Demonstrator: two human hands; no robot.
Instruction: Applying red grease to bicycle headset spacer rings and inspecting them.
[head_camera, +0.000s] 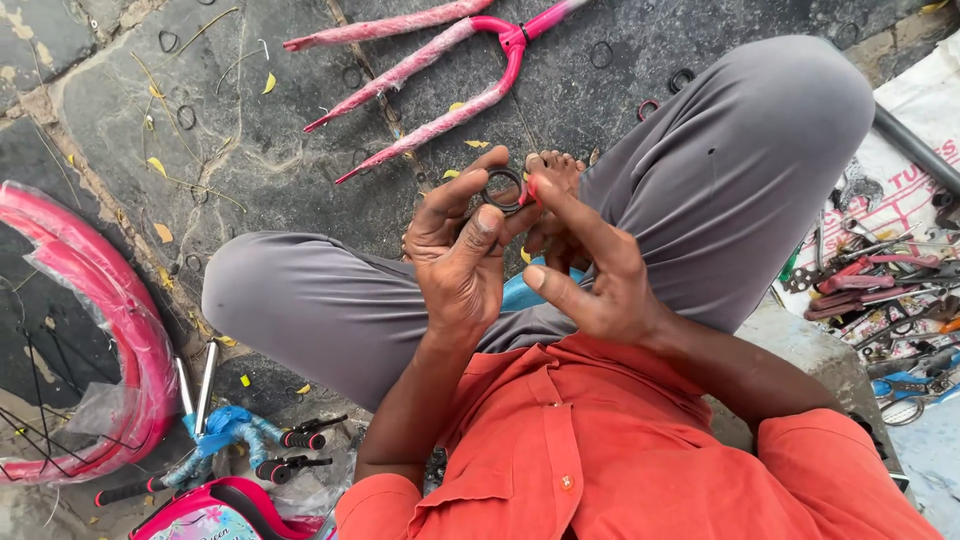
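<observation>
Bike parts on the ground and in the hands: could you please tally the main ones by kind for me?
Pink fork: 1
Pink wheel rim in plastic wrap: 1
Handlebar with black grips: 1
Dark ring held between left hand and right hand: 1
Total: 4

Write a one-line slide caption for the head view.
Seated person's left hand and right hand hold a small dark ring above a pink bicycle fork.
</observation>
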